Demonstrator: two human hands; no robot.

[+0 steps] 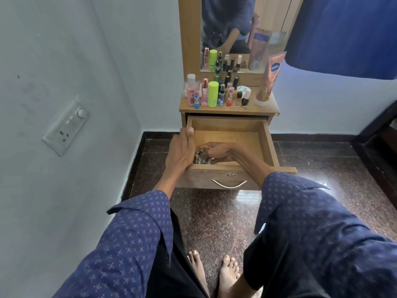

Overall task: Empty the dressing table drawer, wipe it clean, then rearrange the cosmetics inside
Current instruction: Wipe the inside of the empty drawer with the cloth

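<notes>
The wooden drawer [269, 145] of the dressing table is pulled out, with only a cloth inside. My left hand [180, 150] grips the drawer's left wall, thumb over its rim. My right hand [217, 152] is inside at the front left corner, fingers closed on a striped dark-and-light cloth [200, 160] pressed to the drawer floor. On the tabletop [271, 107] stand several cosmetics: a pink bottle [190, 90], a lime green can [213, 94], small perfume and nail polish bottles [229, 94], a white jar [243, 89] and a tall pink lotion tube [267, 79].
A mirror [240, 33] rises behind the tabletop. The white wall on the left carries a switch panel [66, 124]. A blue curtain [343, 33] hangs at the upper right. Dark polished floor [214, 216] lies below, with my bare feet at the bottom.
</notes>
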